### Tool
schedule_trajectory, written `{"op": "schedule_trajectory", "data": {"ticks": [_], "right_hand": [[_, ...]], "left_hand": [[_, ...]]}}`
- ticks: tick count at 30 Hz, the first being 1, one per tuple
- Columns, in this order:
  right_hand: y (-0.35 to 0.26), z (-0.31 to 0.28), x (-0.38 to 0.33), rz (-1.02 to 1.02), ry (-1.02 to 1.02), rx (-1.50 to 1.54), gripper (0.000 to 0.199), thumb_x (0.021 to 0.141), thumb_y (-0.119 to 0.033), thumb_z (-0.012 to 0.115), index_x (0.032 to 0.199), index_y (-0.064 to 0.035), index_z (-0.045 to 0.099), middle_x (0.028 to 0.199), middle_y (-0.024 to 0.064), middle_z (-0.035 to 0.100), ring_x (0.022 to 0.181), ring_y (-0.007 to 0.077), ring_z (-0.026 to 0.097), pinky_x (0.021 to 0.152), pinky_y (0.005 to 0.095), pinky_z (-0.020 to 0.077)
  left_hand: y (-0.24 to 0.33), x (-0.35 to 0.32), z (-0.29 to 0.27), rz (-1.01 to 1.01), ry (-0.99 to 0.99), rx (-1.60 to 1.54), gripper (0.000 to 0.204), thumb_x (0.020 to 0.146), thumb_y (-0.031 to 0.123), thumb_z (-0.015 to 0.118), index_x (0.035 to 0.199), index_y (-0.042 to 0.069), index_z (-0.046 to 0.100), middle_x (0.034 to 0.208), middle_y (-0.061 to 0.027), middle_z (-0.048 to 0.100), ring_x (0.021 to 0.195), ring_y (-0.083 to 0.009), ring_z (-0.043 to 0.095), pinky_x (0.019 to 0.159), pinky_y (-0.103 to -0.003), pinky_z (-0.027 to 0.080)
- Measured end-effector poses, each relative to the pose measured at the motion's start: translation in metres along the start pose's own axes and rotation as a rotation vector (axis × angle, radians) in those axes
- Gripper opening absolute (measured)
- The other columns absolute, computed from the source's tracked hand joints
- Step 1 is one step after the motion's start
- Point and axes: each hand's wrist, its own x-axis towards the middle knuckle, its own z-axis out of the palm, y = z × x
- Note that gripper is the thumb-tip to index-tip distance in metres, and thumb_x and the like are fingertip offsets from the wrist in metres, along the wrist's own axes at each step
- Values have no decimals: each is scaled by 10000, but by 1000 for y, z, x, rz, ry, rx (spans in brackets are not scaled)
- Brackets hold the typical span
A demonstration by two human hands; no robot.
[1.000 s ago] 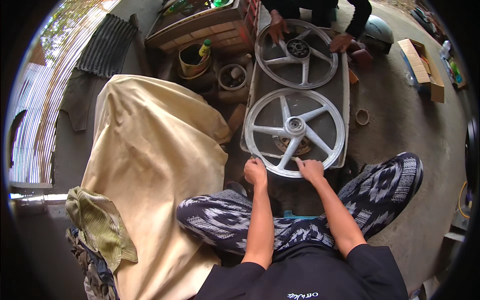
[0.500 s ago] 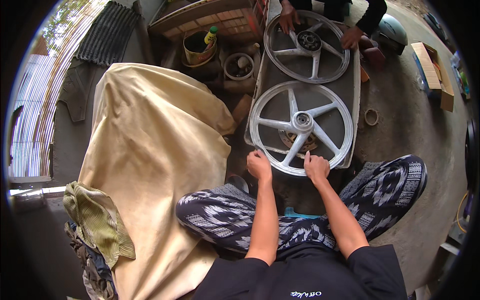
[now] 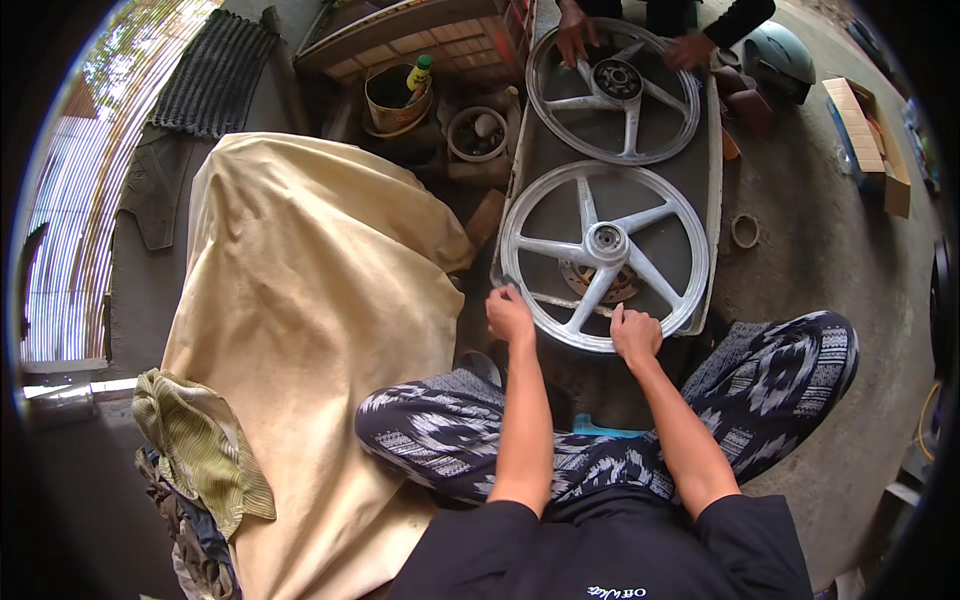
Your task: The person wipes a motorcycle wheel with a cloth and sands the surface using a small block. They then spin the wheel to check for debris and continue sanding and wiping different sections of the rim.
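A silvery five-spoke motorcycle wheel [image 3: 655, 215] lies flat in front of me. My left hand [image 3: 511, 314] is closed at the left side of its rim, pinching a small dark piece [image 3: 507, 283], perhaps sandpaper, against the metal. On the near edge of the rim, my right hand [image 3: 637, 334] is closed, fingers curled over it and thumb up. A brake disc [image 3: 612, 287] shows beneath the spokes. Beyond lies a second spoked wheel [image 3: 632, 130] with a dark hub; another person's hands [image 3: 576, 36] are on it.
Both wheels rest on a long, shallow grey tray [image 3: 712, 190]. A tan cloth cover [image 3: 310, 280] drapes a bulky shape at left. Behind it stand a bucket [image 3: 398, 112] with a green-capped bottle and a round tub [image 3: 477, 152]. At right are a ring [image 3: 745, 232], a helmet [image 3: 783, 58] and a cardboard box [image 3: 862, 130].
My left hand has shifted slightly up and left along the rim, and the dark piece now shows at its fingertips. The other person's hand on the right has moved up and left.
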Motion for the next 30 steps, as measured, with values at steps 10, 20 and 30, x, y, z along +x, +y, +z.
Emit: {"op": "schedule_trajectory", "data": {"ticks": [10, 20, 30], "right_hand": [[4, -1, 0, 7, -6, -9, 569, 976, -374, 377, 777, 6, 751, 773, 243, 695, 761, 422, 680, 830, 491, 500], [-1, 5, 2, -1, 11, 5, 566, 973, -359, 374, 755, 6, 748, 767, 243, 693, 751, 425, 678, 821, 489, 503], [7, 1, 1, 17, 24, -3, 551, 969, -338, 377, 736, 2, 744, 753, 243, 689, 739, 426, 676, 813, 488, 506]], "left_hand": [[-13, -40, 7, 49, 81, -126, 277, 907, 322, 646, 1028, 74, 618, 1033, -117, 669, 978, -348, 639, 793, -505, 484], [5, 32, 11, -92, -8, -22, 416, 872, 363, 686, 1161, 90, 566, 1149, -102, 653, 1074, -320, 619, 855, -504, 470], [-19, -23, 17, -93, 22, -199, 603, 833, 385, 744, 1245, 8, 514, 1029, -152, 669, 953, -328, 651, 863, -462, 485]]}}
